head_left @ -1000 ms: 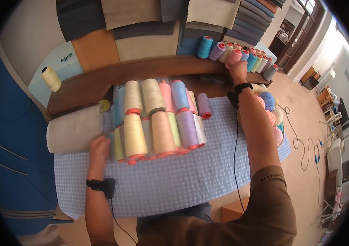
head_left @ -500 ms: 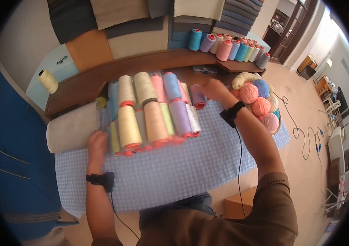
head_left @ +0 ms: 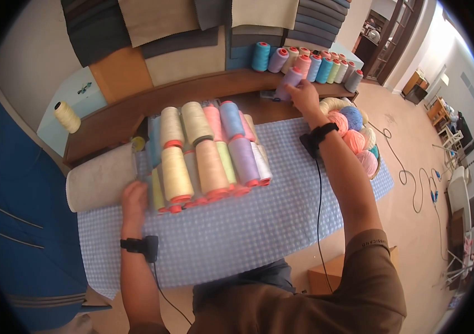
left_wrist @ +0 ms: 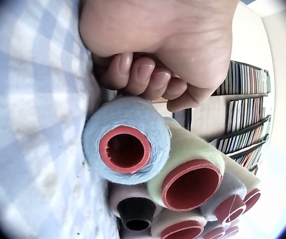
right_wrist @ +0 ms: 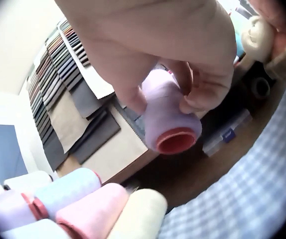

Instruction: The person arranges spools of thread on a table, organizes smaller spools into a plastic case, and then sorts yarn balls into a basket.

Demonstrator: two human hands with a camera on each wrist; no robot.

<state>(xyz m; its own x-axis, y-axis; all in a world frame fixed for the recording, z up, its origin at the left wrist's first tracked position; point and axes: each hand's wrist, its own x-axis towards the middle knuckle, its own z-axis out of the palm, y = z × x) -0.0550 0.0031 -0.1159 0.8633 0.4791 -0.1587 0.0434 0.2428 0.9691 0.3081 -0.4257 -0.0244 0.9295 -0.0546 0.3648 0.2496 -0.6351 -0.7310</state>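
Observation:
The right hand (head_left: pixel 305 99) pinches a purple thread cone (head_left: pixel 289 83) in front of the shelf's row of spools. In the right wrist view, thumb and fingers (right_wrist: pixel 203 92) grip the cone (right_wrist: pixel 170 117), whose red base faces the camera. Several thread cones lie stacked in two layers on the checked cloth, among them a yellow cone (head_left: pixel 176 175) and a peach cone (head_left: pixel 211 167). At the stack's left side is the left hand (head_left: pixel 134 201); its fingers are curled in the left wrist view (left_wrist: pixel 158 55), against a light blue cone (left_wrist: pixel 125 142), and whether they grip it is unclear.
A grey-white fabric roll (head_left: pixel 100 179) lies left of the left hand. Yarn balls (head_left: pixel 354 141) fill a basket at the right. Upright spools, one of them teal (head_left: pixel 260 57), line the brown shelf (head_left: pixel 192 83). A pale yellow cone (head_left: pixel 67 117) stands far left.
The right hand came down from the shelf spools to the purple cone beside the stack, took hold of it and lifted it toward the shelf. The left hand stayed beside the stack.

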